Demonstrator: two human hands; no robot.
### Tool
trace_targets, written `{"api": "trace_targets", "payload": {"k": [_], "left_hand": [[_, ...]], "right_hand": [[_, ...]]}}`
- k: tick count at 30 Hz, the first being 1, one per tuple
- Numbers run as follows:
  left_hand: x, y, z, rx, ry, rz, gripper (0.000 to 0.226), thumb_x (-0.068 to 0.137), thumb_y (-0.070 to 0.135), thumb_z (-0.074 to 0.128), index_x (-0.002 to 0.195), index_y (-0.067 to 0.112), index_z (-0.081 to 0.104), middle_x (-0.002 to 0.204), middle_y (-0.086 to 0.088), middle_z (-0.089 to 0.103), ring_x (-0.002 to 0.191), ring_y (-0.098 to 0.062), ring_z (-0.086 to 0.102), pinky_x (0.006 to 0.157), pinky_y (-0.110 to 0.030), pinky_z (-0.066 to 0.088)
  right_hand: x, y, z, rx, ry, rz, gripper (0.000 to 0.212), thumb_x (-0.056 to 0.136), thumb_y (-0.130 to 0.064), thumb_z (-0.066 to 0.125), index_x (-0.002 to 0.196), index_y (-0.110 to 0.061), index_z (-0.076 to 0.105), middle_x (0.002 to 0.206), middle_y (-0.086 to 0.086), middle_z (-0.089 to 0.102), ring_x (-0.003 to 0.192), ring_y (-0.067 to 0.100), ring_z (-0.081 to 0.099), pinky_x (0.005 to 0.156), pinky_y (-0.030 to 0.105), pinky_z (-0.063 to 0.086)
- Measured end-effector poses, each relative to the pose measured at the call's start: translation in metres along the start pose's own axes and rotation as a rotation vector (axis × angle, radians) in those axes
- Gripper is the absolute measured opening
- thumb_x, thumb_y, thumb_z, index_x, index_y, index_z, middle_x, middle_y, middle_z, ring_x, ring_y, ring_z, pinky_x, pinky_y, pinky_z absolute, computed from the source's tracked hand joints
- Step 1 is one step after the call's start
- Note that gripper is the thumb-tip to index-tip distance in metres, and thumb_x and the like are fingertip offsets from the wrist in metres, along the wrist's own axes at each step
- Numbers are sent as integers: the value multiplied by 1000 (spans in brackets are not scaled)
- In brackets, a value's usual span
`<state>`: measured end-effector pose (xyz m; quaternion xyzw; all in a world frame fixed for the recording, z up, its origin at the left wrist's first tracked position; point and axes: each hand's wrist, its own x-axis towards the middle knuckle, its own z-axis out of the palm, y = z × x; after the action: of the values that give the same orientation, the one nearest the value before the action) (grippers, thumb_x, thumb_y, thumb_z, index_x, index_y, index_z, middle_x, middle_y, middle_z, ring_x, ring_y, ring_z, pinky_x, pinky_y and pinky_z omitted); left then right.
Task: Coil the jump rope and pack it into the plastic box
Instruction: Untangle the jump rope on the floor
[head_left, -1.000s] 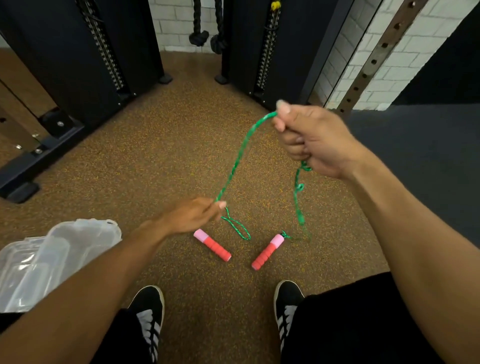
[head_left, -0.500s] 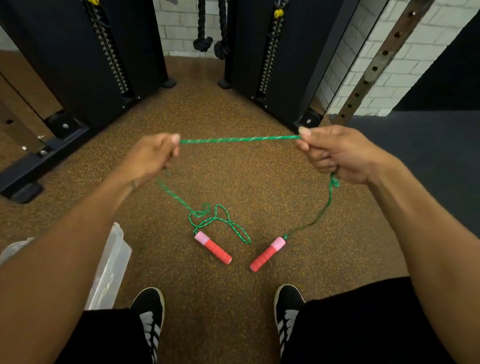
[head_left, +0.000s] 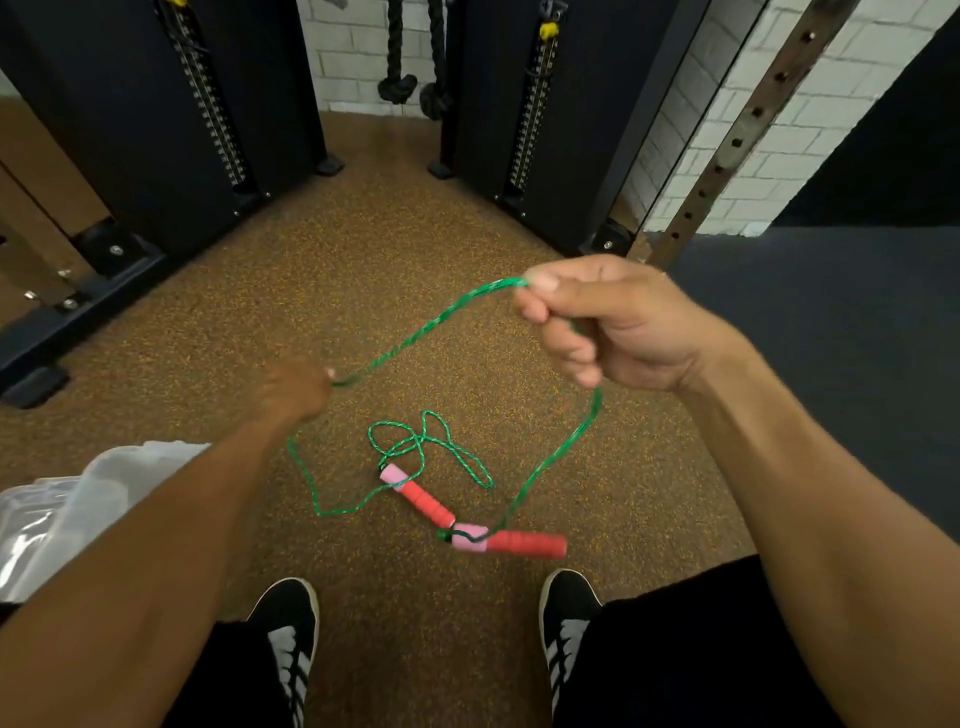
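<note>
Both hands, left (head_left: 298, 389) and right (head_left: 597, 317), pinch the thin green jump rope (head_left: 415, 338); its red-and-pink handles (head_left: 423, 499) touch.

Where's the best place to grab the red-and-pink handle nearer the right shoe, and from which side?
Probably the ribbed red foam shaft of the nearer red-and-pink jump-rope handle, taken from above with fingers across its width. It lies flat on the speckled brown floor, long axis running left-right, red end free. Avoid the pink collar: the green cord leaves there and the other red-and-pink handle sits close against it.
</note>
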<state>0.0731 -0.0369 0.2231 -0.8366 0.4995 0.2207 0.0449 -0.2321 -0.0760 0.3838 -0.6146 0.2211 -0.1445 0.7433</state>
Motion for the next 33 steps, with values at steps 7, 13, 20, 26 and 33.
{"api": "trace_targets", "payload": {"k": [7,13,20,26,33], "left_hand": [[-74,94,-69,-1069,-252,564,59,91,61,44,117,14,67,105,-3,74,98,-13,69,90,-30,50],[-78,92,-95,-923,-249,765,39,90,49,56,75,13,57,53,9,42,49,-7,28,47,-25,22],[-27,29,-93,-963,133,326,44,99,51,46,91,11,62,63,-8,44,62,-14,42,60,-29,36],[-43,50,-59,-392,50,505,46,102,49,35,101,14,65,98,-6,68,92,-19,65,73,-31,48],[-87,103,-82,-1037,-322,786,52,94,52,43,65,14,63,39,7,42,48,-12,46,65,-28,48]], "right_hand": [[28,25,10,-171,151,138,25,102,-29,51,84,-16,63,51,-4,49,47,13,47,53,29,41],[17,26,-1,-133,165,208,24,91,-35,61,79,-16,66,51,-4,46,50,13,47,61,29,47],[-1,14,-28,-187,347,135,29,95,-38,53,77,-17,59,48,-11,36,36,2,28,38,15,20],[13,10,-3,-137,193,71,30,99,-32,48,77,-15,57,48,-10,34,37,1,26,41,20,13],[19,13,-5,-239,234,82,30,102,-28,49,77,-15,61,51,-8,37,40,3,28,42,17,20]]}}
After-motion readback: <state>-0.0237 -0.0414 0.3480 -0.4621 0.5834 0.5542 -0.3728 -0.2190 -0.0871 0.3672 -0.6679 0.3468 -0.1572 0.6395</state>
